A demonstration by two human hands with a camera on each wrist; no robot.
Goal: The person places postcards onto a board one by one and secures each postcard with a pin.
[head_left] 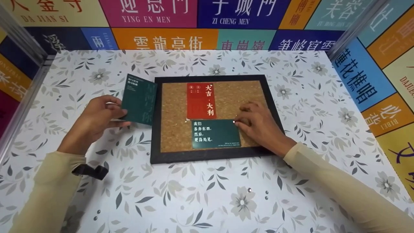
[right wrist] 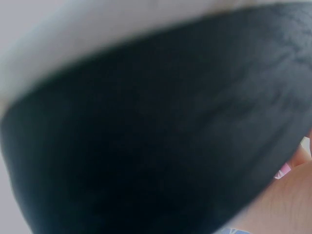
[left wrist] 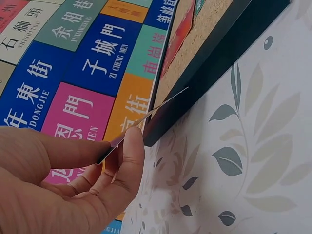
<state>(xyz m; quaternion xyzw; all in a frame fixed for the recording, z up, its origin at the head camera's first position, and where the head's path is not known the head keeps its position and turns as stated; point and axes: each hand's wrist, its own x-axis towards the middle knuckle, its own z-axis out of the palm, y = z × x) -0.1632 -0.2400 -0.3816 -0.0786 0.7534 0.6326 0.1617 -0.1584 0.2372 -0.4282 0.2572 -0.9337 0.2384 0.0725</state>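
My left hand [head_left: 103,115] pinches a dark green card [head_left: 139,100] with white print, tilted beside the left edge of a black-framed cork board [head_left: 173,113]. The left wrist view shows that card [left wrist: 151,112] nearly edge-on, thumb and fingers at its near end. On the cork, a red card [head_left: 200,101] stands above a second green card [head_left: 216,134] that lies lengthwise. My right hand [head_left: 257,121] has its fingers curled at the upper right corner of this lower card, where a small bright pin [head_left: 234,122] shows at the fingertips. A dark band fills most of the right wrist view.
A small shiny pin [head_left: 249,190] lies on the floral-patterned table [head_left: 181,200] in front of the board. Panels with colourful lettering [head_left: 161,38] stand along the back and both sides.
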